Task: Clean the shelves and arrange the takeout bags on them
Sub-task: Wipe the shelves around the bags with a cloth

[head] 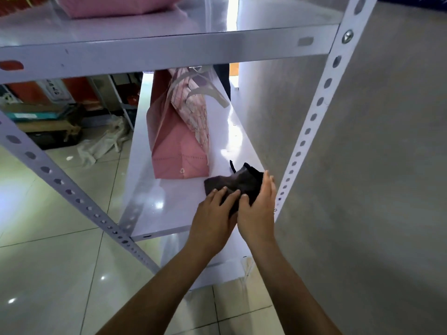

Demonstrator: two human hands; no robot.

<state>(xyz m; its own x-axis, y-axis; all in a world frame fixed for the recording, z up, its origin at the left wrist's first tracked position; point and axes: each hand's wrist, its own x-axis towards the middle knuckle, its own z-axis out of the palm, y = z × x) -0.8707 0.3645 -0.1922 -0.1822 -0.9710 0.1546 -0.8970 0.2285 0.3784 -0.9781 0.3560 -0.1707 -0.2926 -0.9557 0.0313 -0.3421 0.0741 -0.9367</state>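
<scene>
A dark brown cloth (238,182) lies on the white middle shelf (174,204) near its front right corner. My left hand (214,213) presses on the cloth's near edge with straight fingers. My right hand (258,211) rests beside it, fingers straight along the cloth's right side and thumb on top. A pink takeout bag (179,146) with a patterned flap and pale handles stands on the same shelf just behind the cloth. Another pink bag (113,6) sits on the upper shelf (169,49).
White perforated uprights (312,122) frame the rack on the right and at the front left (60,182). A grey wall (375,165) runs close on the right. Boxes (41,112) and a crumpled white bag (104,143) lie on the tiled floor at left.
</scene>
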